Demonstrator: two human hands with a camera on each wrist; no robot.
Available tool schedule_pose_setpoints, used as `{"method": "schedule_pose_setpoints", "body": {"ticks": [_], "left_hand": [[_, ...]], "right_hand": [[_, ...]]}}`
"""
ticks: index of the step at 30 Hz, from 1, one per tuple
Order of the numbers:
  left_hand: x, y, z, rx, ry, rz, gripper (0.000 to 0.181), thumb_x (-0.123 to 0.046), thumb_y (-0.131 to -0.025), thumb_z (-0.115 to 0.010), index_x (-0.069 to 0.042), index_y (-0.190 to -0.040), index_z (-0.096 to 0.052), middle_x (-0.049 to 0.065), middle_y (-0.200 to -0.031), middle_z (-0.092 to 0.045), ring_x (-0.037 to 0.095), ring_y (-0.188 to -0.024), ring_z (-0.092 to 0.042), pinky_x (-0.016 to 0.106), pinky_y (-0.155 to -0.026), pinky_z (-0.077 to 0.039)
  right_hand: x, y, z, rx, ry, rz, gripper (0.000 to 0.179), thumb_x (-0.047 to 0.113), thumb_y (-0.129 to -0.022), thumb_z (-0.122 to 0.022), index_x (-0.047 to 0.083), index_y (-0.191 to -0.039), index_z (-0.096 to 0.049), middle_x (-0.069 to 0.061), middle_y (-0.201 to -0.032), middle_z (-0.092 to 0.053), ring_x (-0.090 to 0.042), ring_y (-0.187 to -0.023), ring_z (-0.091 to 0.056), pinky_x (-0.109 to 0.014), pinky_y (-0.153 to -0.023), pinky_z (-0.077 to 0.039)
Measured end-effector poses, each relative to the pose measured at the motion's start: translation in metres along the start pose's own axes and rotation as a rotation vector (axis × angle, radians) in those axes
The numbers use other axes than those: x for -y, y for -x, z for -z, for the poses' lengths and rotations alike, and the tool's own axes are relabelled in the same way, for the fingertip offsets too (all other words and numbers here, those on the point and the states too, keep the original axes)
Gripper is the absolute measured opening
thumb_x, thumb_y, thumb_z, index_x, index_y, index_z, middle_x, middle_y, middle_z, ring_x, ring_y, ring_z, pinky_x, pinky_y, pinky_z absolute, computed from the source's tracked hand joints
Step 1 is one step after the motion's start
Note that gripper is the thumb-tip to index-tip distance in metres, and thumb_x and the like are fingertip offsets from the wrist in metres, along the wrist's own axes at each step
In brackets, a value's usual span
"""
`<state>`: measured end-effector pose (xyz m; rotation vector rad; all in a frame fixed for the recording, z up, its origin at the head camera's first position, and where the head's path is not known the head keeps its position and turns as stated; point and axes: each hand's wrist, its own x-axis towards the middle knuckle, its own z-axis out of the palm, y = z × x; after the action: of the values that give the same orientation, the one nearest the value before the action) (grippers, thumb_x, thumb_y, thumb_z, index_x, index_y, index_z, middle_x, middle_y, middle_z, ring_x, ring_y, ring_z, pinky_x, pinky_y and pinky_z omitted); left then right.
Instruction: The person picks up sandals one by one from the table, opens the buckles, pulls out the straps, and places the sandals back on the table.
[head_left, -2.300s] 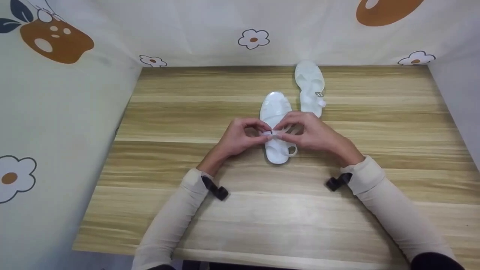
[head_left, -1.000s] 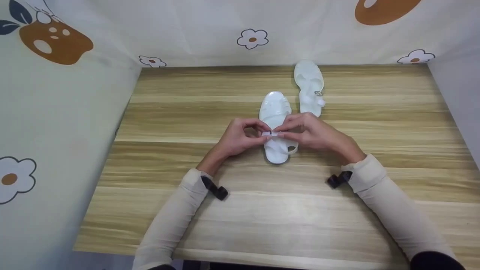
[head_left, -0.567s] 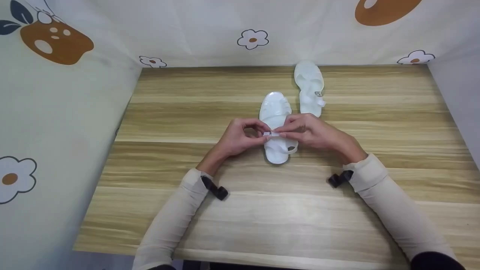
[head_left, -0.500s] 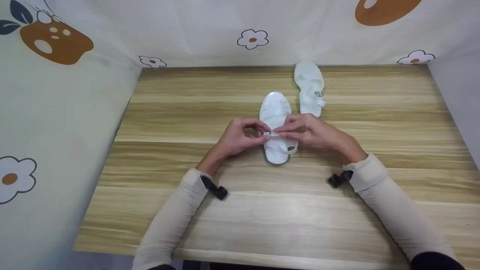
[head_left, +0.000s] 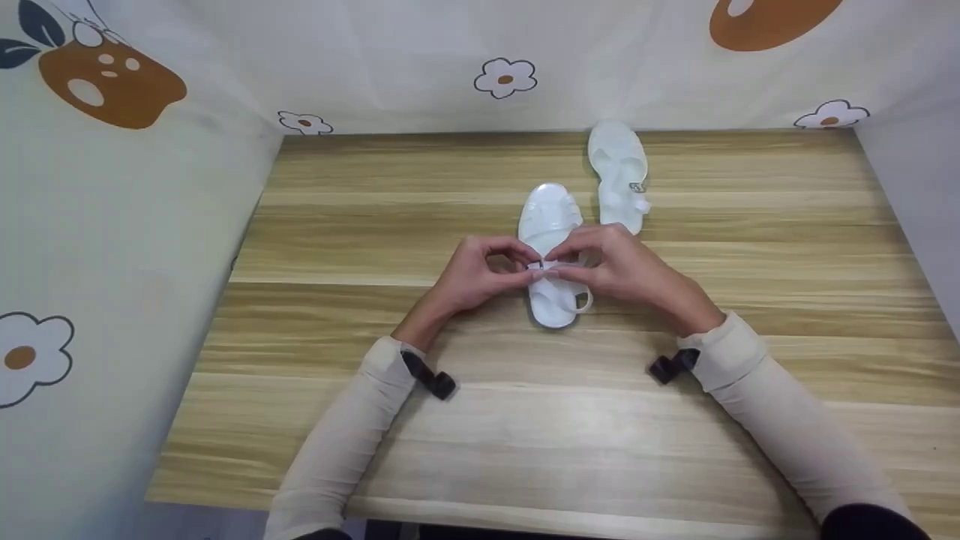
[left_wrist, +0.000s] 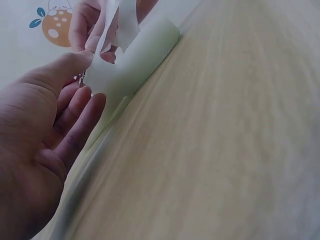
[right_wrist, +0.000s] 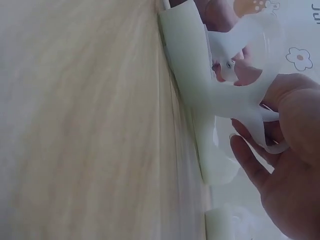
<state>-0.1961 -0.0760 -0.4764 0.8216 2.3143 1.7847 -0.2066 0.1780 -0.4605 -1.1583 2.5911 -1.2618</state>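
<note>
A white sandal (head_left: pixel 550 214) lies on the wooden table in front of me, toe pointing away. At its ankle strap (right_wrist: pixel 227 102) both of my hands meet over the middle of the shoe. My left hand (head_left: pixel 480 274) pinches the strap's buckle end between thumb and fingers; the small metal buckle (left_wrist: pixel 81 80) shows beside its thumb in the left wrist view. From the other side my right hand (head_left: pixel 622 264) pinches the strap close to the buckle. Fingertips hide whether the strap end passes through the buckle.
A second white sandal (head_left: pixel 616 154) lies farther back to the right, its metal buckle (head_left: pixel 637 187) at the right side. Behind the table (head_left: pixel 360 217) hangs a pale curtain (head_left: pixel 390 67) printed with flowers and fruit. Black camera mounts (head_left: pixel 439 384) jut from both wrists.
My right hand has shifted slightly left toward the left hand, and its forearm has come in a little. The left hand and both sandals stay nearly where they were.
</note>
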Motion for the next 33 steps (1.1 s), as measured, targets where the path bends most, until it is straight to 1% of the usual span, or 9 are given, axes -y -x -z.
{"method": "schedule_pose_setpoints", "body": {"ticks": [3,7,13,15,19,27,33], "left_hand": [[-0.004,0.001,0.0,0.005,0.008,-0.001,0.021,-0.011,-0.083,-0.082,-0.001,-0.1,-0.075,0.007,-0.088,-0.075,0.021,-0.079,-0.068,0.039,-0.075,-0.058],[-0.004,0.001,0.0,0.007,0.006,-0.007,0.02,-0.01,-0.083,-0.081,-0.002,-0.1,-0.075,0.007,-0.088,-0.075,0.021,-0.079,-0.068,0.041,-0.075,-0.058],[-0.003,0.0,0.001,0.013,0.005,-0.018,0.02,-0.01,-0.084,-0.081,-0.001,-0.1,-0.075,0.008,-0.089,-0.075,0.021,-0.08,-0.068,0.043,-0.076,-0.058],[-0.003,0.0,0.001,0.013,0.008,-0.021,0.02,-0.01,-0.084,-0.081,-0.001,-0.101,-0.075,0.008,-0.089,-0.075,0.021,-0.08,-0.068,0.044,-0.076,-0.058],[-0.003,0.0,0.0,0.01,0.013,-0.024,0.02,-0.009,-0.084,-0.081,-0.001,-0.1,-0.074,0.01,-0.089,-0.074,0.02,-0.08,-0.068,0.045,-0.076,-0.058],[-0.002,0.001,0.001,0.008,0.041,-0.027,0.02,-0.006,-0.083,-0.08,0.002,-0.099,-0.072,0.012,-0.09,-0.073,0.018,-0.08,-0.068,0.042,-0.074,-0.059],[-0.002,0.001,0.001,0.012,0.044,-0.024,0.021,-0.007,-0.083,-0.08,0.002,-0.1,-0.072,0.013,-0.092,-0.073,0.019,-0.08,-0.068,0.042,-0.074,-0.059]], "right_hand": [[0.001,0.0,0.001,0.012,-0.002,0.032,0.016,0.024,-0.091,-0.076,0.022,-0.106,-0.079,0.01,-0.094,-0.074,-0.009,-0.09,-0.065,-0.033,-0.081,-0.053],[0.0,0.0,0.003,0.036,-0.005,0.055,0.018,0.022,-0.092,-0.074,0.023,-0.109,-0.079,0.01,-0.094,-0.073,-0.007,-0.085,-0.063,-0.031,-0.074,-0.053],[-0.003,0.002,0.005,0.065,-0.021,0.028,0.021,0.022,-0.094,-0.072,0.026,-0.114,-0.077,0.011,-0.096,-0.071,-0.007,-0.085,-0.061,-0.021,-0.072,-0.05],[-0.004,0.003,0.006,0.074,-0.027,0.024,0.022,0.022,-0.094,-0.072,0.026,-0.115,-0.077,0.011,-0.097,-0.071,-0.008,-0.086,-0.061,-0.02,-0.073,-0.05],[-0.006,0.003,0.007,0.092,-0.031,0.021,0.024,0.021,-0.094,-0.071,0.027,-0.117,-0.076,0.011,-0.099,-0.07,-0.008,-0.087,-0.06,-0.019,-0.073,-0.049],[-0.009,0.003,0.009,0.123,-0.006,0.037,0.025,0.023,-0.097,-0.068,0.029,-0.121,-0.074,0.009,-0.095,-0.067,-0.007,-0.08,-0.055,-0.019,-0.066,-0.045],[-0.01,0.004,0.013,0.158,-0.01,0.011,0.028,0.022,-0.099,-0.065,0.031,-0.124,-0.072,0.007,-0.096,-0.064,-0.008,-0.083,-0.053,-0.019,-0.067,-0.046]]}}
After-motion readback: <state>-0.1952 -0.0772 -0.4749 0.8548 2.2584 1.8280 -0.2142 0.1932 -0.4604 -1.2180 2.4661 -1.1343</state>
